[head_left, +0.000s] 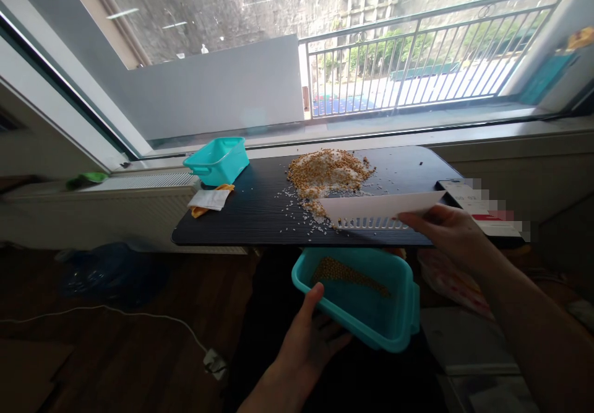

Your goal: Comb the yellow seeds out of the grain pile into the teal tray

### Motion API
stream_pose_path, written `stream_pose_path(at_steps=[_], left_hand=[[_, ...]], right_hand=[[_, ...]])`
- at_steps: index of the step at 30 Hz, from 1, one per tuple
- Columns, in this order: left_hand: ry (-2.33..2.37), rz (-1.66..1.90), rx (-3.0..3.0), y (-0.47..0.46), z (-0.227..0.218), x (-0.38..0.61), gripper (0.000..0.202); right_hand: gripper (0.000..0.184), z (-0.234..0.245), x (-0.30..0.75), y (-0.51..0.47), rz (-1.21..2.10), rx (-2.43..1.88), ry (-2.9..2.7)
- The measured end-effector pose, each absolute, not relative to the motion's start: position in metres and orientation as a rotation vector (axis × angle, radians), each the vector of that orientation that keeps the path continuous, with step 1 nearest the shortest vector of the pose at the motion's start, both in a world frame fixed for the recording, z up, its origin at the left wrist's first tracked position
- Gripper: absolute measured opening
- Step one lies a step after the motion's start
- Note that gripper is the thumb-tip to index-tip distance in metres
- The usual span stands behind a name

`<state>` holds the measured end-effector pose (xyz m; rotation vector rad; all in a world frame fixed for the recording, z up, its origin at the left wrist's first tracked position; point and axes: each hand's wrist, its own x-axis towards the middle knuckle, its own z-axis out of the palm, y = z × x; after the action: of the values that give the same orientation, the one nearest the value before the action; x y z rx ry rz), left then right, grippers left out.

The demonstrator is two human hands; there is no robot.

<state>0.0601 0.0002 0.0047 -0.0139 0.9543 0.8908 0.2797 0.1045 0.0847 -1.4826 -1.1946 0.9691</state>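
My left hand grips the near left side of a teal plastic basin, thumb on the rim and fingers underneath. The basin is tilted just below the table's front edge, with a layer of yellowish beans inside. In my right hand is a white card with a slotted, comb-like lower edge, pinched at its right end. That slotted edge meets the tabletop beside a heap of yellowish beans mixed with white grains. Loose white grains lie scattered left of the card.
A second teal basin stands on the table's back left corner. Near it lies a folded white and orange cloth. A dark-edged object with a printed face sits at the table's right end, and the window is behind.
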Motion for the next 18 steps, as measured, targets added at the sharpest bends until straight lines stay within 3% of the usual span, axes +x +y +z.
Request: stream_pose_path(at_steps=[18], left_hand=[[0.948, 0.899, -0.018, -0.0002, 0.0037, 0.0593, 0.061]], right_hand=[[0.032, 0.0825, 0.278, 0.1113, 0.829, -1.486, -1.211]])
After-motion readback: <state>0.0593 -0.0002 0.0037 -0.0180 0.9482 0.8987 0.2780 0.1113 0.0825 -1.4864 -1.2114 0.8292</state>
